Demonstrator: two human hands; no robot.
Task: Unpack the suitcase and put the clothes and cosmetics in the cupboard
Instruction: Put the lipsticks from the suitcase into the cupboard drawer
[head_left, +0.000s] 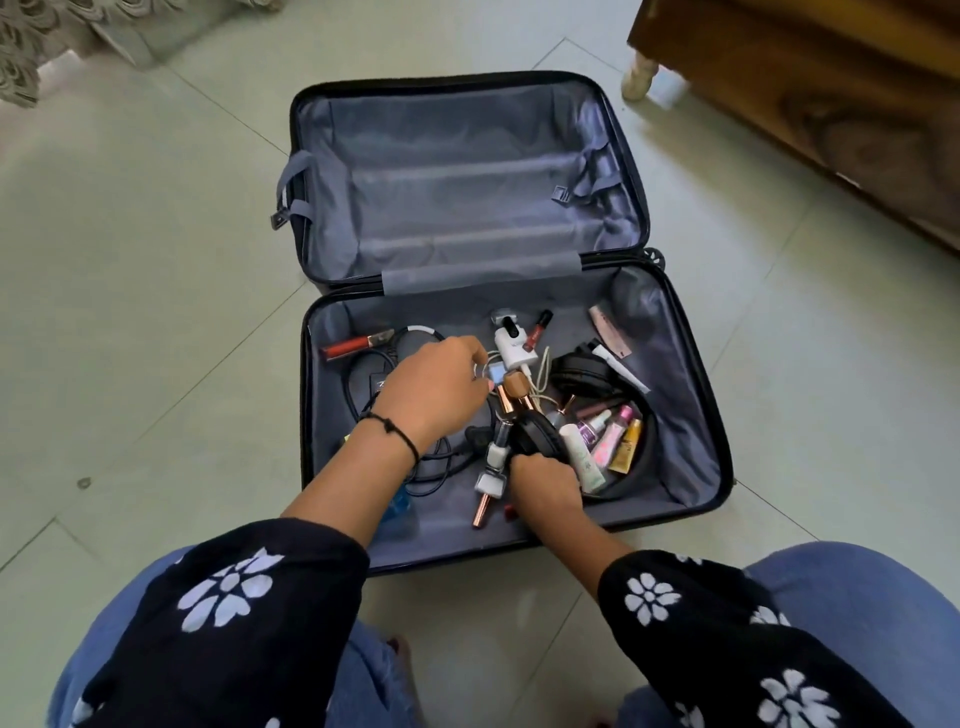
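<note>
Lying on the floor: a dark hard-shell suitcase (691, 415), opened flat in two halves, both lined in grey.
Floor: pale glossy tiles (156, 291), with thin grout lines running on the diagonal; the suitcase sits in the middle of them, just in front of the person's knees.
Far half: grey lining and loose grey straps (293, 192).
Near half: a jumble of cosmetics and electronics.
Cosmetics: a red lip gloss tube (356, 345) near the left wall, a small red bottle (537, 325) towards the hinge, and several tubes (618, 441) bunched in a round black pouch on the right.
Electronics: a white charger (511, 348), black cables (374, 374) and black headphones (582, 371).
Left hand (436, 389): fingers bent, the tips pinching a small blue item (494, 373) at the centre of the pile; a black thread bracelet (395, 431) circles the wrist.
Right hand (543, 486): fingers curled down among a black ear pad and white-capped bottles (496, 457); whether it has hold of any of them I cannot tell.
Room, upper right: brown wooden furniture (805, 78) on a pale turned leg (639, 78).
Room, upper left: patterned beige fabric (26, 52) reaching the floor.
Person: blue jeans and dark sleeves (234, 597) printed with white flowers.
</note>
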